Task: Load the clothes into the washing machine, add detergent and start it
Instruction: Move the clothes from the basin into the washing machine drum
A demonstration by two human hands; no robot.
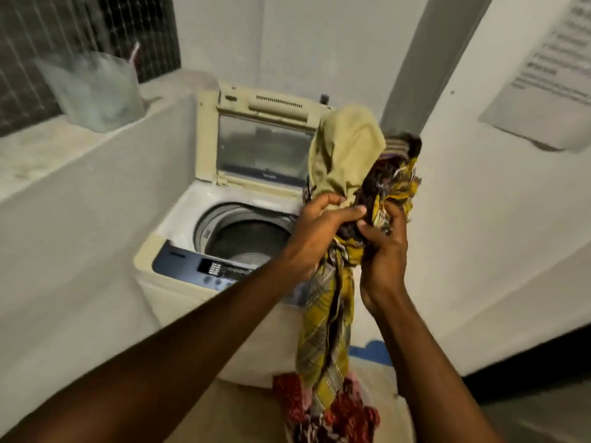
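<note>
A top-loading washing machine stands against the wall with its lid raised and its drum showing dark inside. My left hand and my right hand both grip a bundle of clothes held up to the right of the drum: a khaki piece on top, a yellow checked cloth hanging down. More red patterned clothes lie below, in front of the machine. I see no detergent.
A blue control panel runs along the machine's front edge. A ledge at the left carries a translucent plastic container. A grey pipe runs down the back wall, and a paper notice hangs at the right.
</note>
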